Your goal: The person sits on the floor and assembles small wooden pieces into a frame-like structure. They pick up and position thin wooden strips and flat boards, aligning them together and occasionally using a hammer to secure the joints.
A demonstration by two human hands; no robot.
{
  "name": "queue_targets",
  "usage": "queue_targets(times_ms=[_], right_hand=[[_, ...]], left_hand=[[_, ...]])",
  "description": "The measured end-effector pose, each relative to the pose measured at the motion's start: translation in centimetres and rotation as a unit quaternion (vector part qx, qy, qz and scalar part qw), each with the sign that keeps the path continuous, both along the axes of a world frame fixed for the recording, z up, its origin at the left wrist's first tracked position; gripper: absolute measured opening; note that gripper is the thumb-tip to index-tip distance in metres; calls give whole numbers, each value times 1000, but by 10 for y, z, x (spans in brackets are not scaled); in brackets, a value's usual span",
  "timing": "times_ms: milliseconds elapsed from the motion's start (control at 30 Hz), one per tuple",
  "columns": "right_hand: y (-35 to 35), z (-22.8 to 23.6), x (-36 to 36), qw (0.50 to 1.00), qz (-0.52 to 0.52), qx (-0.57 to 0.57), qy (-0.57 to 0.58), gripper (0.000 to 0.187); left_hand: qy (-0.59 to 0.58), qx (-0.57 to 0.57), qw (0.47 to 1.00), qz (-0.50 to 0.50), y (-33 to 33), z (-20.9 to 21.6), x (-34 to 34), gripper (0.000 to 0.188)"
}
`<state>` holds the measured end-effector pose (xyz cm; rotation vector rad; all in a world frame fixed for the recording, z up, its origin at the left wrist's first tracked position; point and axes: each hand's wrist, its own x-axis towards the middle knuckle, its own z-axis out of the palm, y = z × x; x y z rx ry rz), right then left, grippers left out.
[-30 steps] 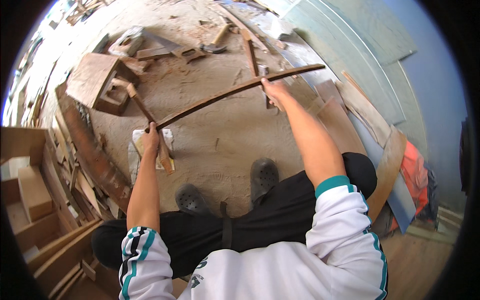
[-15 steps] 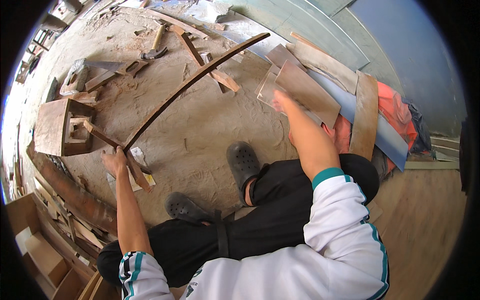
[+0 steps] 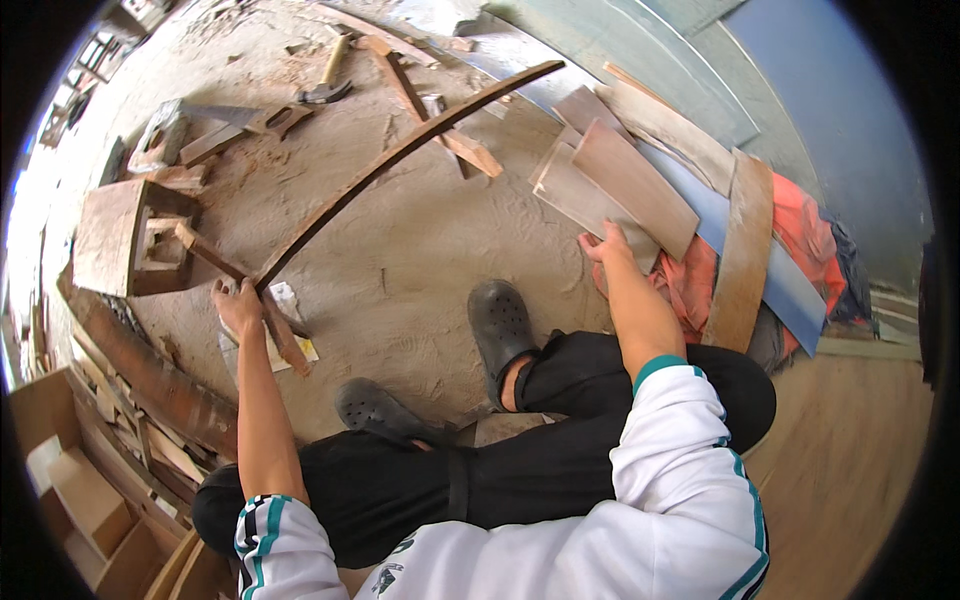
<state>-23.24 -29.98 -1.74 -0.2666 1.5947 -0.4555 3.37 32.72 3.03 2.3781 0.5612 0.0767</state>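
Observation:
My left hand (image 3: 240, 305) is closed round a wooden frame piece at the left, where a short crosspiece (image 3: 208, 252) meets a long, thin wooden strip (image 3: 400, 148). The strip rises from the hand toward the upper right and looks bowed in this view. Below the hand another short wooden leg (image 3: 285, 338) of the piece points down. My right hand (image 3: 610, 243), fingers parted, is at the near edge of a thin wooden board (image 3: 590, 195) in a loose stack. Whether its fingertips press on that board is hard to see.
A hammer (image 3: 330, 85), a handsaw (image 3: 270, 120) and crossed wooden bars (image 3: 410, 90) lie on the dusty floor ahead. Left stands a wooden box (image 3: 110, 238) near scrap wood. Right of the boards are orange plastic sheeting (image 3: 800, 230) and a blue panel (image 3: 795, 305).
My right hand has drawn back from the board's left corner along its near edge, toward me. The left hand keeps its hold on the wooden frame piece. The view has shifted slightly.

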Motion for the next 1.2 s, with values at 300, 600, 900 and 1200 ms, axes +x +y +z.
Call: queue_targets(times_ms=[300, 600, 900, 1200], right_hand=[[10, -16, 26, 985, -130, -109, -14, 43], [-34, 90, 41, 979, 3, -133, 153, 33], [-78, 213, 62, 710, 642, 78, 277, 32], [82, 341, 222, 443, 796, -356, 209, 47]], left_hand=[[33, -220, 972, 81, 16, -6, -14, 79], [72, -128, 988, 50, 14, -16, -20, 82], [-28, -171, 984, 45, 3, -24, -16, 78], [-21, -201, 979, 12, 13, -18, -18, 62]])
